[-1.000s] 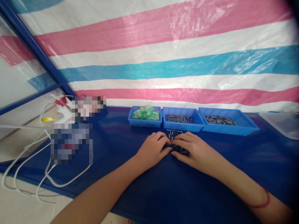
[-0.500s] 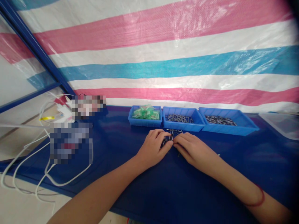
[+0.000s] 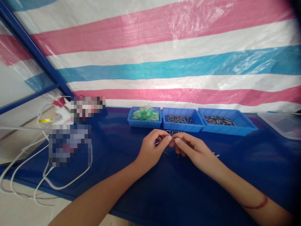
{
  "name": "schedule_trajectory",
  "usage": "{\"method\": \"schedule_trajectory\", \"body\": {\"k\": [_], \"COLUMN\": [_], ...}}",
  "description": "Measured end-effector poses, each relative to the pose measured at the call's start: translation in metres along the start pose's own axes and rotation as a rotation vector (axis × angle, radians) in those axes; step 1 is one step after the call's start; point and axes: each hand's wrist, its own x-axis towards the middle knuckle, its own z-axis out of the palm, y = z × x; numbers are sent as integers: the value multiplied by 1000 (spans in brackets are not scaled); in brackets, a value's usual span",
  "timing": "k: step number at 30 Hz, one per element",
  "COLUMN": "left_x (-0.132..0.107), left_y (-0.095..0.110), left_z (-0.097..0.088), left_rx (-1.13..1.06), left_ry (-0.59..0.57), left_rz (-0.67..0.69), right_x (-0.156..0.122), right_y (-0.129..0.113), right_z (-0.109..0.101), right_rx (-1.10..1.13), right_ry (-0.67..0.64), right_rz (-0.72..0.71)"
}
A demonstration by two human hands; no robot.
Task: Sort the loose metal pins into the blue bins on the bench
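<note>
My left hand and my right hand meet over the blue table, fingertips almost touching. Each one is closed in a pinch of thumb and forefinger. Between the fingertips shows a small thin metal piece, mostly covered, its exact kind unclear. Loose dark, nail-like metal pieces lie on the table just behind the hands, partly hidden by the fingers. One more thin metal piece pokes out below my left hand.
Behind the hands stand a blue bin with green packets, a middle blue bin with nail-like pieces, and a right blue bin with short dark metal pieces. White cables hang at left. A clear plastic container lies far right.
Both hands have risen slightly off the heap of metal pieces and turned, thumbs and forefingers now pinched together around a small thin piece. The view has shifted slightly.
</note>
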Motion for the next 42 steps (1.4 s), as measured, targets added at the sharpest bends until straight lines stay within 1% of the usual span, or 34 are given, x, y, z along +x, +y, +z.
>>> {"method": "schedule_trajectory", "body": {"k": [2, 6, 12, 15, 20, 24, 27, 30, 32, 33, 36, 39, 40, 42], "left_x": [0, -2, -1, 1, 3, 4, 4, 3, 2, 2, 5, 9, 10, 13], "left_y": [0, 1, 2, 2, 0, -3, -1, 3, 4, 4, 3, 4, 5, 8], "left_z": [0, 0, 0, -1, -2, -3, -3, -2, -3, -4, -7, -15, -18, -26], "left_rx": [-23, -49, -41, -47, -18, -5, 32, 108, 170, 205, 349, 553, 632, 775], "left_ry": [21, 13, 11, 13, 16, -6, -56, -138, -164, -163, -160, -241, -275, -330], "left_rz": [-19, -26, -23, -3, 68, 73, 65, 76, 82, 84, 101, 130, 124, 76], "right_x": [0, 1, -1, -1, 0, -3, -7, -8, -6, -4, 4, 10, 11, 11], "right_y": [0, 0, -5, -5, -3, -5, -10, -15, -14, -11, -1, 11, 15, 23], "right_z": [0, 3, 7, 6, 3, 1, 1, -2, -11, -17, -45, -81, -91, -109], "right_rx": [-5, 18, 86, 71, 32, -19, -139, -360, -464, -493, -564, -678, -741, -903], "right_ry": [-20, -58, -54, 3, 159, 246, 291, 303, 349, 396, 608, 829, 871, 885], "right_rz": [15, 50, 51, 35, -42, -85, -141, -210, -241, -242, -177, -102, -93, -89]}}
